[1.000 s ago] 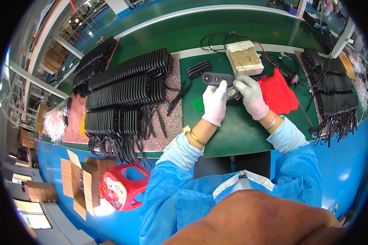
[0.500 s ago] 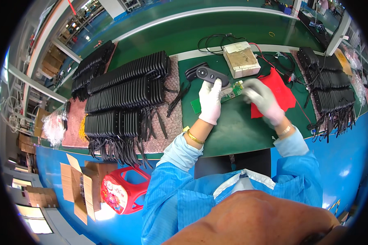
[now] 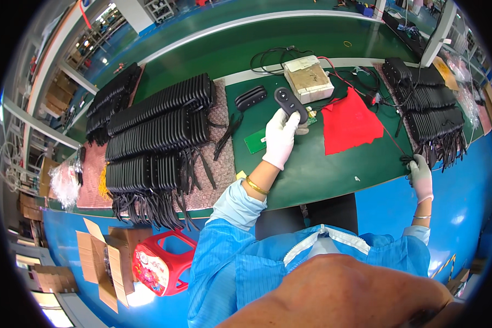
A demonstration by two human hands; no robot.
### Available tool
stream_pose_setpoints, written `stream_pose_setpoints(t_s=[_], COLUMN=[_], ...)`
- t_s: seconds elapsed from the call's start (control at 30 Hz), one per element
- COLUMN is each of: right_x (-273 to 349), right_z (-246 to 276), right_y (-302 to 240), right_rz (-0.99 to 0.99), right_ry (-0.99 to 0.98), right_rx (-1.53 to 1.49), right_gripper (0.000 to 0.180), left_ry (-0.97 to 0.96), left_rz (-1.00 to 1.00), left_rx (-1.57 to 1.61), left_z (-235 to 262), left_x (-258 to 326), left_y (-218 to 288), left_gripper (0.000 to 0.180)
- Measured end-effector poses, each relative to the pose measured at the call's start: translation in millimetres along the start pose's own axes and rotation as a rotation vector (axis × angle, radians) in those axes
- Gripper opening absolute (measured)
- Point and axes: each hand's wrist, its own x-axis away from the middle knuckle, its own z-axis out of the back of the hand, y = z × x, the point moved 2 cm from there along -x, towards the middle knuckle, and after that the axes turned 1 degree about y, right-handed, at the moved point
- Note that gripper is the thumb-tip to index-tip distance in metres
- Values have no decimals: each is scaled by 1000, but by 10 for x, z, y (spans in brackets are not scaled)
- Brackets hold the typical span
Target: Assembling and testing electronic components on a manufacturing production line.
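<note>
My left hand [image 3: 281, 139], in a white glove, is closed around a black handheld remote [image 3: 291, 104] with round buttons on its face. Beneath that hand lies a green circuit board [image 3: 255, 141], partly covered by my fingers. Over at the right front edge of the table, my gloved right hand [image 3: 420, 177] has its fingers curled at a small bundle of black straps [image 3: 407, 158]; the glove hides exactly how many it grips. A few more black remotes [image 3: 251, 98] rest just beyond the board. A red cloth [image 3: 351, 123] lies between my hands.
Rows of stacked black remotes with straps [image 3: 158, 139] fill the left, on pink bubble wrap [image 3: 222, 158]. More strapped stacks [image 3: 434, 120] stand at the right. A worn box [image 3: 309, 79] and cables [image 3: 361, 79] sit behind. A red stool [image 3: 164, 259] and open carton [image 3: 101, 262] are on the floor.
My right hand has moved from beside the circuit board and red cloth to the black straps at the right table edge. The left hand still holds the remote, now tilted differently.
</note>
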Motion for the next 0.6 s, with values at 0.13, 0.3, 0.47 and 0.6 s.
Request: stream_pose_setpoints(t_s=[0.13,0.3,0.47,0.6], right_x=[-82,36,169,146], right_z=[35,148,-248,-900], right_y=[74,-835,-2168,-2887], right_rz=[-69,258,740,829], right_ry=[-72,361,-122,-467], right_rx=[-261,419,-446,-641], right_gripper=[37,30,41,41], left_ry=[-35,-5,-17,-51], left_rz=[6,25,20,30], left_rx=[-67,-155,-223,-283], left_z=[-39,41,28,12], left_x=[-1,38,4,-10], left_y=[-8,9,-1,-29], left_gripper=[25,25,24,23])
